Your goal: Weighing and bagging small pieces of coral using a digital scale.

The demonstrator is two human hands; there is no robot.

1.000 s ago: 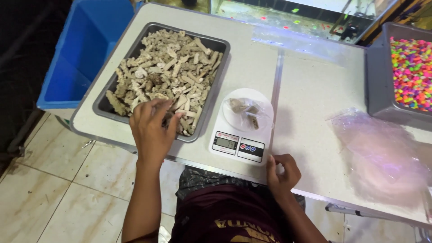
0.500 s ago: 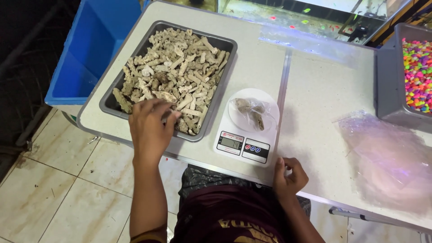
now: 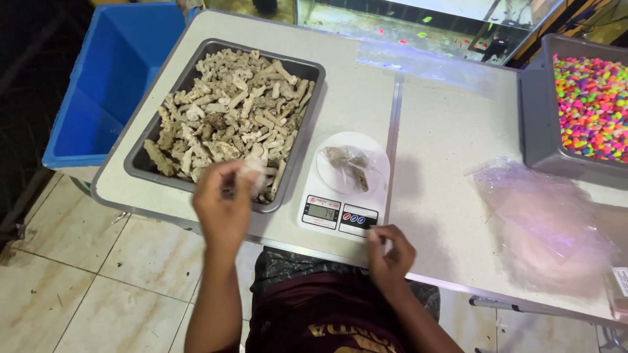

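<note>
Single head view, looking steeply down, close over table [image 3: 445, 131]

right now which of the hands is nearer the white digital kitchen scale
Right. The right hand rests at the table edge touching the front right corner of the white digital kitchen scale. The left hand is off to the scale's left, holding a pale coral piece over the grey metal tray.
</note>
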